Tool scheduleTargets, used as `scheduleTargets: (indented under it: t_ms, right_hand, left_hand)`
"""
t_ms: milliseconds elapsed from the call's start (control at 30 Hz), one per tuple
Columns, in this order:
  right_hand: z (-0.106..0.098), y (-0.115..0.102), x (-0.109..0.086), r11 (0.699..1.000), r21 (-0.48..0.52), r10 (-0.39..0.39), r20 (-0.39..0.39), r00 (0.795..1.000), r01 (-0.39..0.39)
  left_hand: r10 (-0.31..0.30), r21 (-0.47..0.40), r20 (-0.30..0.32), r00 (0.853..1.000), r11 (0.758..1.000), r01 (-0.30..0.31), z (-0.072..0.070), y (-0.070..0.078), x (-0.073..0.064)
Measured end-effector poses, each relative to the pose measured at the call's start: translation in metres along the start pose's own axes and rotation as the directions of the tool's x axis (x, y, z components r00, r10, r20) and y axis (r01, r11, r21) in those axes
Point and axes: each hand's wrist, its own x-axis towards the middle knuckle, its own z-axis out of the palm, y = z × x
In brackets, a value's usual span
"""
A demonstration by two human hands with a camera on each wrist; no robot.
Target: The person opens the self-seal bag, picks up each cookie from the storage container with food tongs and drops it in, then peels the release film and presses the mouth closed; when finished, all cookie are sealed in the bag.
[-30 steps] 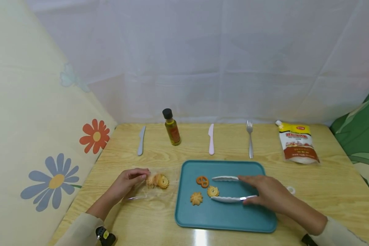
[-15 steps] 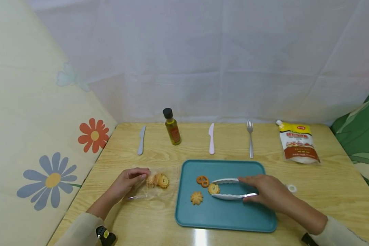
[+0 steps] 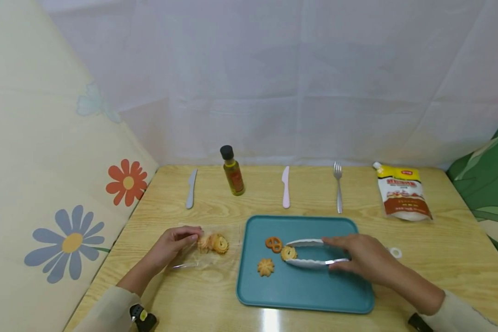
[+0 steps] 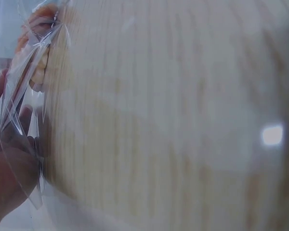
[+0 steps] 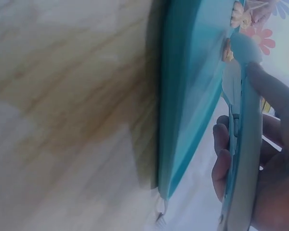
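My left hand (image 3: 174,244) pinches the edge of a clear plastic bag (image 3: 232,233) lying on the table; cookies (image 3: 220,244) show inside it. In the left wrist view the crinkled bag (image 4: 19,115) stands up along the fingers. With my right hand (image 3: 363,256) I hold a pair of tongs (image 3: 309,263) over the teal tray (image 3: 299,293). The tong tips lie on either side of a round cookie (image 3: 288,253); whether both touch it I cannot tell. Beside it on the tray are a pretzel (image 3: 273,244) and a flower-shaped cookie (image 3: 265,267).
Behind the tray stand a dark-capped bottle (image 3: 234,173), a grey knife (image 3: 191,189), a pink knife (image 3: 286,188) and a fork (image 3: 338,186). A sauce pouch (image 3: 403,193) lies at the back right. A small white ring (image 3: 395,252) sits right of the tray.
The tong tips have drawn closer together around the round cookie, which has shifted slightly away from me. My left hand keeps its place on the bag.
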Motion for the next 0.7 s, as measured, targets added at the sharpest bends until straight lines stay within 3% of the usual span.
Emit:
scheduleTargets:
  t_ms: [367, 700]
  right_hand:
    - [-0.006, -0.006, 0.011, 0.999, 0.002, -0.036, -0.027, 0.999, 0.036]
    - [0.002, -0.024, 0.041, 0.991, -0.01, -0.133, -0.063, 0.989, 0.133]
  left_hand:
    - [0.013, -0.001, 0.008, 1.0, 1.0, -0.013, 0.0, 0.003, -0.001]
    - [0.001, 0.001, 0.014, 1.0, 1.0, -0.001, 0.0, 0.004, -0.003]
